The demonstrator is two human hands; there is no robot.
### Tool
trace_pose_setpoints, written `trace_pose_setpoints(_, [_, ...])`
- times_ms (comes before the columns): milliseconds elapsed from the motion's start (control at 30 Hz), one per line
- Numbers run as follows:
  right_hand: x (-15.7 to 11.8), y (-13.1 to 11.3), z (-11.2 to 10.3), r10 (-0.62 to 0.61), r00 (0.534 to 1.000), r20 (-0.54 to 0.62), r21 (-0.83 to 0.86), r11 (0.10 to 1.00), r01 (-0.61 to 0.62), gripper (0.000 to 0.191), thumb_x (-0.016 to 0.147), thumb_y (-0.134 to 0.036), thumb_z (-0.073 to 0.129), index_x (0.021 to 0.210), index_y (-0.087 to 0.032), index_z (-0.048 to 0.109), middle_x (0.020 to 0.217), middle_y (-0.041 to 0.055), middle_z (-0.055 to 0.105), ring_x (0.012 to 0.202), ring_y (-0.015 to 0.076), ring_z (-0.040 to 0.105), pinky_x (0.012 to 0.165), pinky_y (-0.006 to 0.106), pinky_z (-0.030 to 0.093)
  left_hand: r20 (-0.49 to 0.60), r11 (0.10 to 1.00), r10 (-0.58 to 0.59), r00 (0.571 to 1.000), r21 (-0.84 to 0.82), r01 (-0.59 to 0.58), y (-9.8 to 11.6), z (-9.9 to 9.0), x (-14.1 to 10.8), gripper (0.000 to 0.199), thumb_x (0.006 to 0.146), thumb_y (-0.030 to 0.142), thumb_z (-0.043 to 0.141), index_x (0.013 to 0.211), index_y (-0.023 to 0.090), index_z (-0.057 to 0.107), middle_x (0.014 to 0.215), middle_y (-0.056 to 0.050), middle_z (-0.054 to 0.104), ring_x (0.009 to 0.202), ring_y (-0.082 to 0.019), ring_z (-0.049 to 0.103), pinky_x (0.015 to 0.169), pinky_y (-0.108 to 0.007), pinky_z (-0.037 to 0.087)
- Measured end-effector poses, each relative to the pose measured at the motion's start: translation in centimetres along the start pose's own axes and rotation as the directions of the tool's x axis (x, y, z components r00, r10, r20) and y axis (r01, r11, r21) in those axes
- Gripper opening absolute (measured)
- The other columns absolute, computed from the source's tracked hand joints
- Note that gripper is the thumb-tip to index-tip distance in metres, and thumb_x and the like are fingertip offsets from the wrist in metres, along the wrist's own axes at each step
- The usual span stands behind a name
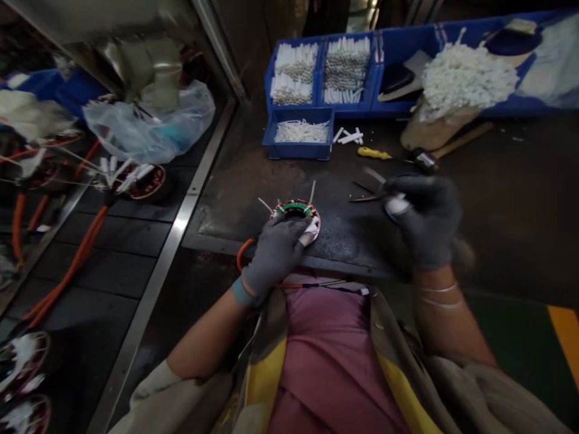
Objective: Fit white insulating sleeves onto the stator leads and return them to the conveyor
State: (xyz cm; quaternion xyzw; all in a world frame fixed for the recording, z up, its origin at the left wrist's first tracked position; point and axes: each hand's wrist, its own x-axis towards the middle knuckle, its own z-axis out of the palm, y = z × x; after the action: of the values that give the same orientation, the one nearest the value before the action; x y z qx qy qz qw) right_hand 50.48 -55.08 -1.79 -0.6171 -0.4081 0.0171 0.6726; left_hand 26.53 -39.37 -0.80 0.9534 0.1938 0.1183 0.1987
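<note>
A ring-shaped motor stator with copper windings and a green inner band lies near the bench's front edge. White ties stick up from its rim. My left hand, in a grey glove, is closed over its near side and hides part of it. An orange cable runs from the stator toward my lap. To the right, my gloved right hand, slightly blurred, closes around the handles of dark scissors. Their blades are spread and point left, apart from the stator. A white patch shows by the fingers; I cannot tell what it is.
Blue bins with white tubes line the back. Before them are a small blue tray of white ties, loose tubes and a yellow-handled tool. Left, beyond a metal rail, more stators sit on a conveyor.
</note>
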Motion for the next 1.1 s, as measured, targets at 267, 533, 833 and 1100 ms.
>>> trace_pose_setpoints(267, [-11.0,-1.4,0.7,0.232,0.865,0.444,0.267,0.888,-0.375,0.022,0.097,-0.047,0.075,0.096,-0.025,0.081,0.089,0.004,0.081,0.079,0.0201,0.077,0.072,0.03,0.063,0.104,0.997,0.059,0.993,0.034,-0.063,-0.4,-0.8,0.3,0.045,0.112,0.034,0.04,0.145,0.015,0.065,0.135,-0.011,0.074,0.129,-0.027,0.067,0.12,-0.05,0.044])
trace_pose_setpoints(533, [-12.5,-1.2,0.5,0.226,0.764,0.604,0.175,0.898,-0.404,0.026,0.1,-0.048,0.072,0.102,-0.024,0.082,0.095,0.006,0.082,0.086,0.0194,0.079,0.078,0.027,0.062,0.139,0.994,0.051,0.989,0.089,-0.064,-0.6,-0.8,0.2,0.047,0.111,0.034,0.039,0.148,0.016,0.061,0.137,-0.013,0.072,0.129,-0.028,0.066,0.123,-0.053,0.04])
trace_pose_setpoints(833, [-11.5,-1.3,2.1,0.236,0.789,0.567,0.139,0.917,-0.374,0.027,0.099,-0.049,0.073,0.102,-0.025,0.084,0.097,0.0057,0.083,0.087,0.0209,0.079,0.079,0.03,0.062,0.127,0.986,0.055,0.99,0.15,-0.074,-0.2,-1.0,0.2,0.046,0.111,0.034,0.041,0.146,0.016,0.063,0.125,-0.013,0.076,0.114,-0.027,0.071,0.119,-0.052,0.044])
trace_pose_setpoints(1100, [-7.7,-1.6,8.7,0.116,0.957,0.266,-0.027,0.993,-0.113,0.012,0.099,-0.031,0.072,0.106,-0.028,0.081,0.113,0.0051,0.08,0.105,0.0225,0.074,0.094,0.038,0.059,-0.019,0.999,0.006,1.0,0.044,-0.006,-0.3,0.1,-0.4,0.042,0.105,0.028,0.052,0.145,0.02,0.064,0.128,-0.009,0.077,0.123,-0.026,0.069,0.121,-0.05,0.044])
